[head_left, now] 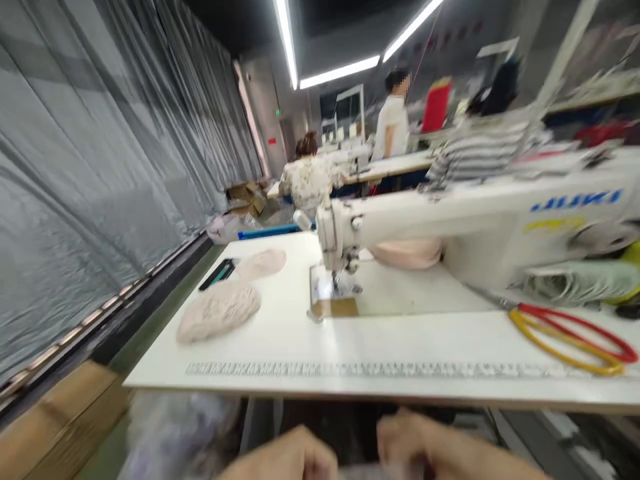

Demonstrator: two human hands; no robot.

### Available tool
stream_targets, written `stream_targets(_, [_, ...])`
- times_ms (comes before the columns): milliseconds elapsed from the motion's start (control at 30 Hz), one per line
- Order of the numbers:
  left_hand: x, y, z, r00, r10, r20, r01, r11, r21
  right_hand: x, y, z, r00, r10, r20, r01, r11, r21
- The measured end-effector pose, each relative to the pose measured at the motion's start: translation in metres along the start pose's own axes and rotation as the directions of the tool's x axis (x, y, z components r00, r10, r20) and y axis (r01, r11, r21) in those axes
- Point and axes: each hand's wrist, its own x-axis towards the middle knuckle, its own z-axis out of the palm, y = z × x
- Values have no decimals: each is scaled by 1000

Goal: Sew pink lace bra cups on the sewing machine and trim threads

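At the bottom of the head view, below the table's front edge, are both my hands, blurred. My left hand (295,455) has its fingers curled in. Curled too is my right hand (425,441), a short gap to the right. A pale greyish patch shows low between them; I cannot make out what it is or whether they grip it. Above them stands a white sewing machine (400,217) with its needle area lit. Pale pink fabric pieces, one textured (220,311) and one flatter (263,264), lie on the table's left side.
Scissors with red and yellow handles (570,333) lie at the right of the white table (280,337). A ruler scale (350,369) runs along its front edge. A cardboard box (75,420) stands at lower left. Two people work or stand farther back.
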Motion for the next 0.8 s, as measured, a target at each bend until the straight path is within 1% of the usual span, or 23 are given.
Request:
stream_targets(33, [-2,-8,3,999,-40,-11,39,998,-46,-1,8,4,1000,24,-15,-24,998,53])
stream_targets(100, [-4,-17,7,997,-73,36,79,976,-202,-3,22,10,995,94,-17,-91,984,152])
stream_targets(200, [-3,-16,9,994,-84,75,103,946,-306,-7,31,15,985,174,-11,-166,956,243])
stream_targets(333, [-2,-13,7,994,-81,71,98,954,-283,-11,31,17,980,199,10,-192,932,306])
stream_targets(467, [-3,-18,7,996,-70,55,80,975,-205,-13,35,20,972,236,4,-219,895,387])
stream_targets(533, [-3,-20,6,997,-59,45,66,984,-168,-13,38,21,970,242,25,-229,876,424])
stream_targets(667, [-4,-21,5,998,-5,60,12,993,-120,-14,41,21,981,179,81,-196,887,419])
stream_targets(733, [-4,-22,4,996,11,87,-1,993,-116,-14,41,21,986,145,87,-168,888,428])
stream_targets(800, [-4,-24,3,993,12,117,5,990,-139,-14,44,22,987,136,85,-160,881,446])
